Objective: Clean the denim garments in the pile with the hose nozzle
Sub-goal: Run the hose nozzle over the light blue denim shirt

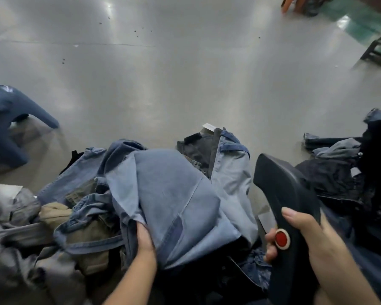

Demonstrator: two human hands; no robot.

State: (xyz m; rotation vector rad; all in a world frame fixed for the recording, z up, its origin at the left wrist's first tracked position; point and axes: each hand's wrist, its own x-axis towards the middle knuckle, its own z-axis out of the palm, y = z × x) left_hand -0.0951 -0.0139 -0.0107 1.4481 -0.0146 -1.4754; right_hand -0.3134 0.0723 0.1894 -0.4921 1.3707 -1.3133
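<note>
My left hand (144, 238) pinches a fold of the light blue denim garment (174, 199) lying on top of the pile (86, 216), fingers tucked under the cloth at its near left edge, so that grip is closed on the fabric. My right hand (312, 243) is wrapped around the handle of the black hose nozzle (288, 194), just right of that same garment, with the thumb lying over the top of the handle, beyond the red button (281, 238) and not pressing it; the flat head points up and away from me, not yet turned onto the cloth. I judge the denim soft and floppy but fairly heavy, with stiffer ridges along its seams, so it will sag and bunch unless I take it by a seam or hem and pull it taut. A waistband edge would likely give the firmest hold. More dark garments (339, 172) lie to the right of the nozzle, and a dark blue piece (7, 128) sits far left of the pile on the grey floor (163, 84).
</note>
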